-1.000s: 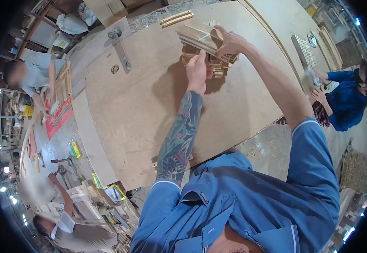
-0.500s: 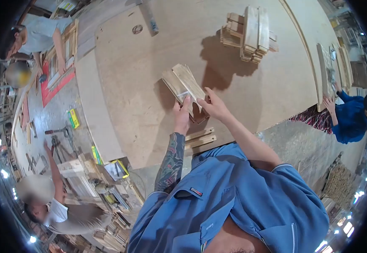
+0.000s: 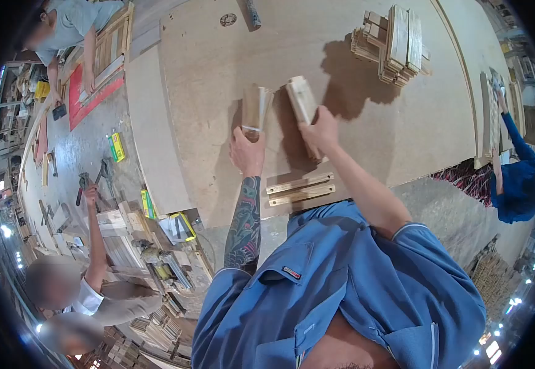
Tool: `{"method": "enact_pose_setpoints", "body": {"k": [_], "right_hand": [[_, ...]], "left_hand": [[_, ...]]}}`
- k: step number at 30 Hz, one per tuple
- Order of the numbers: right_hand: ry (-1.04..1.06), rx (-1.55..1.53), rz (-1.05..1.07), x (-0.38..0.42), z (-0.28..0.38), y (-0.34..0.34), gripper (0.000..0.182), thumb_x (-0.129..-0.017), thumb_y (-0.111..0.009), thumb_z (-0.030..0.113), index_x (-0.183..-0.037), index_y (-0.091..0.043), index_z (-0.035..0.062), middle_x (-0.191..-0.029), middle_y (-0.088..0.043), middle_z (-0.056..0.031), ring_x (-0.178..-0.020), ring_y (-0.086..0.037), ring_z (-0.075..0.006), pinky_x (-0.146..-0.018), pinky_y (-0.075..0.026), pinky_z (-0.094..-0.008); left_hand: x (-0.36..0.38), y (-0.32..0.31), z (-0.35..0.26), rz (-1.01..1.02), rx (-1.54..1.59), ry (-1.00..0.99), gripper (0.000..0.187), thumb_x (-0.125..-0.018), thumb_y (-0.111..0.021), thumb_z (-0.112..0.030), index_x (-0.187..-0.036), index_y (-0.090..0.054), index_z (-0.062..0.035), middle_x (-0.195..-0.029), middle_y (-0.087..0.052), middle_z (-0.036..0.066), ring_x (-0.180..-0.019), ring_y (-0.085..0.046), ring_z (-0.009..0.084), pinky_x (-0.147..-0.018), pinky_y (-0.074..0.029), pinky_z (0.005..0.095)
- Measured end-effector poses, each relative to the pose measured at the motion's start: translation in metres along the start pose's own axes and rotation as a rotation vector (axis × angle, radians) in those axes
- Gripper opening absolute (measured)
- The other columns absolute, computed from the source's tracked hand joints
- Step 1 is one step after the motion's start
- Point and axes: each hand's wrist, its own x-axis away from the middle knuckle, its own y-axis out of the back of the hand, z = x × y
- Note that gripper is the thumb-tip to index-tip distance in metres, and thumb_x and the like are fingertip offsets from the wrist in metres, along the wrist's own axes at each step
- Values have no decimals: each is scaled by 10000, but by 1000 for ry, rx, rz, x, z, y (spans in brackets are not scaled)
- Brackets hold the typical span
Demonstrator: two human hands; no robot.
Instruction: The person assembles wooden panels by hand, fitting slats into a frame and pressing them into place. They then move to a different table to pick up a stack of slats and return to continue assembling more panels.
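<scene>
My left hand (image 3: 248,149) grips the lower end of a small bundle of wooden slats (image 3: 254,111) with a light band across it; the bundle is blurred. Close by on the right, my right hand (image 3: 321,131) is closed round a second stack of slats (image 3: 302,98), tilted up to the left. The two bundles are apart, above the board-topped table (image 3: 206,80). Two short wooden strips with holes (image 3: 301,189) lie side by side near the table's front edge, below my hands.
A crossed pile of slats (image 3: 396,46) stands at the back right. A tube-like tool (image 3: 253,13) lies at the back. Co-workers are at the upper left, lower left and right. Yellow-green boxes (image 3: 117,147) lie left of the table.
The slats held together between both hands are now in two separate bundles, one per hand. My left hand has moved left, my right hand slightly right. The view has shifted.
</scene>
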Motion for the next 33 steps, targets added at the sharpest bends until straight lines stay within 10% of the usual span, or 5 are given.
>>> {"method": "enact_pose_setpoints", "body": {"k": [3,11,26,33], "right_hand": [[31,30,-269,-4,-23,10,495,-721,-783,248,-1105,-593,-1,-1059,-627,-209,-1020,-611,-374,-904,-502,-452],[-53,-124,-45,11,21,-12,467,-713,-780,310,-1023,-637,-9,-971,-684,-223,-950,-670,-371,-851,-522,-464],[-184,89,-344,-22,-35,19,596,-768,-759,411,-1192,-630,12,-1166,-618,-200,-1112,-589,-353,-966,-483,-438],[-192,-96,-299,-18,-34,30,613,-787,-750,445,-1210,-629,19,-1182,-611,-203,-1116,-583,-353,-944,-484,-439]], "left_hand": [[3,-1,9,-84,59,82,571,-745,-767,-414,-1134,-579,-40,-1119,-620,198,-1097,-578,384,-939,-453,480],[29,-20,-33,-14,444,-6,414,-782,-772,-397,-940,-638,-38,-929,-698,179,-873,-671,389,-793,-500,482],[4,-8,39,-385,217,25,597,-779,-781,-394,-1187,-621,11,-1086,-627,185,-1079,-587,336,-925,-460,442],[-5,2,58,-59,415,164,583,-799,-773,-428,-1177,-627,-9,-1109,-621,178,-1067,-574,341,-912,-470,401]]}}
